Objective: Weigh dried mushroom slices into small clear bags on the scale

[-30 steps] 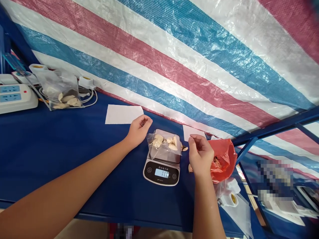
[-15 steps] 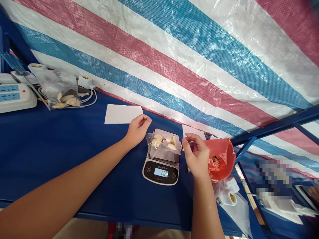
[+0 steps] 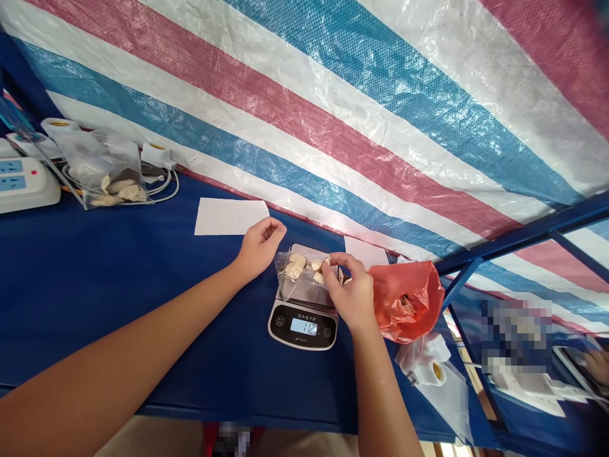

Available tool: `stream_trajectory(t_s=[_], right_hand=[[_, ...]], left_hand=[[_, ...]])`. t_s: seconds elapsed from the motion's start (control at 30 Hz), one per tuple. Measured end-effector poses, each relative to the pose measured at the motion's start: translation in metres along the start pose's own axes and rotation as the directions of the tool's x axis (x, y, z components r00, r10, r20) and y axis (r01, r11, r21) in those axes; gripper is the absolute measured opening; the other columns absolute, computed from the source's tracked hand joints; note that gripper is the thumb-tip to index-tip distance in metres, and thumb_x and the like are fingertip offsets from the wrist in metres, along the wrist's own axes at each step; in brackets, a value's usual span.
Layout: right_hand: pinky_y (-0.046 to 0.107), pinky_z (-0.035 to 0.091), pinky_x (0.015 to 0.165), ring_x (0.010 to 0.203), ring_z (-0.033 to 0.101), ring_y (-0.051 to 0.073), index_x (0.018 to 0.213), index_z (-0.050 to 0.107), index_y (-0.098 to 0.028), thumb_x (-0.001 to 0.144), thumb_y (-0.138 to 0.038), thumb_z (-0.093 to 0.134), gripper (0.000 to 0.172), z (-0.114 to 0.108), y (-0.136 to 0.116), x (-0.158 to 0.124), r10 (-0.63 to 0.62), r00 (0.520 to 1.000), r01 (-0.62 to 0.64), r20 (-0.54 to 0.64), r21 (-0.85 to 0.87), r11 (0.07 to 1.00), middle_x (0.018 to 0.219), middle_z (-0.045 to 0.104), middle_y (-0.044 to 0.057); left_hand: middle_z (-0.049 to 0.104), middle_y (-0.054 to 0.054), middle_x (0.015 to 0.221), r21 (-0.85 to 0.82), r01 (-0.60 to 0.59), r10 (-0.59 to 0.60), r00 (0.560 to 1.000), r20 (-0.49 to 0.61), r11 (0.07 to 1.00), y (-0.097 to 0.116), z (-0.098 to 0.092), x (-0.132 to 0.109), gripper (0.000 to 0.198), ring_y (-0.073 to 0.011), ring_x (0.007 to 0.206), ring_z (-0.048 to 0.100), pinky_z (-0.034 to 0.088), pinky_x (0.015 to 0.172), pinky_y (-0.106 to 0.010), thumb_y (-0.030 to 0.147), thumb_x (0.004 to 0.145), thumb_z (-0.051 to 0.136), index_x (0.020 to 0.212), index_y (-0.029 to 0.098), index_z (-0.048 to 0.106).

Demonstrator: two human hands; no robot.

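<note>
A digital kitchen scale sits on the blue table, its lit display reading about 11.2. On its pan lies a clear plastic bag with several pale, dried-looking pieces. My right hand reaches over the pan's right side, thumb and forefinger closed on a pale piece at the bag. Just left of the scale rests my left hand, fingers curled in and thumb against them, apart from the bag; I see nothing in it. More pale pieces show partly behind my right hand.
A red plastic bag stands open at the right, with brownish bits inside. White papers lie along the back. At the far left are a power strip and another clear bag of pale pieces. A white lamp socket lies lower right.
My right hand has moved left from beside the scale onto the bag's right end, closing its thumb and forefinger. The left hand keeps its curled pose; the display reading looks the same.
</note>
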State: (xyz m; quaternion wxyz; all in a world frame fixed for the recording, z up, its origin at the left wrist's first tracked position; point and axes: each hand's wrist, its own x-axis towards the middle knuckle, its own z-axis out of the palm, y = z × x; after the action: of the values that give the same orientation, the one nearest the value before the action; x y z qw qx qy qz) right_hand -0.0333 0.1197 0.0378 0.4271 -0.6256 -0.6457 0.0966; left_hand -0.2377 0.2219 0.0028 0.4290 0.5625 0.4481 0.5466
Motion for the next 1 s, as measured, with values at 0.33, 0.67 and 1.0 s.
stream_trajectory(t_s=[0.33,0.67,1.0], right_hand=[[0.039,0.06,0.079,0.082,0.072,0.022,0.093,0.064,-0.021,0.087,-0.041,0.072,0.022,-0.037,-0.002,0.008,0.111,0.878,0.045,-0.465,0.311,0.949,0.09,0.072,0.005],[0.056,0.054,0.086,0.085,0.071,0.038,0.091,0.071,-0.019,0.077,-0.049,0.066,0.033,-0.151,0.074,-0.032,0.435,0.71,-0.634,-0.554,-0.233,0.738,0.096,0.076,0.02],[0.033,0.052,0.084,0.091,0.069,0.023,0.094,0.073,-0.023,0.081,-0.039,0.07,0.021,-0.117,0.026,0.006,0.28,0.933,-0.283,0.229,-0.019,0.959,0.097,0.075,0.003]], left_hand=[[0.054,0.002,0.069,0.021,0.026,-0.026,1.0,-0.004,0.999,0.001,-0.001,0.001,0.02,-0.0136,0.064,0.049,0.04,0.064,-0.03,0.041,0.083,0.061,0.081,0.021,0.063],[0.057,0.0,0.069,0.069,0.028,-0.031,0.999,0.031,0.997,0.005,0.003,-0.002,0.022,-0.0143,0.064,0.05,0.04,0.062,-0.029,0.042,0.083,0.062,0.08,0.021,0.064],[0.055,0.001,0.068,0.062,0.05,-0.05,0.999,0.005,0.997,0.006,0.004,0.0,0.02,-0.0139,0.063,0.05,0.043,0.064,-0.029,0.041,0.08,0.062,0.079,0.021,0.064]])
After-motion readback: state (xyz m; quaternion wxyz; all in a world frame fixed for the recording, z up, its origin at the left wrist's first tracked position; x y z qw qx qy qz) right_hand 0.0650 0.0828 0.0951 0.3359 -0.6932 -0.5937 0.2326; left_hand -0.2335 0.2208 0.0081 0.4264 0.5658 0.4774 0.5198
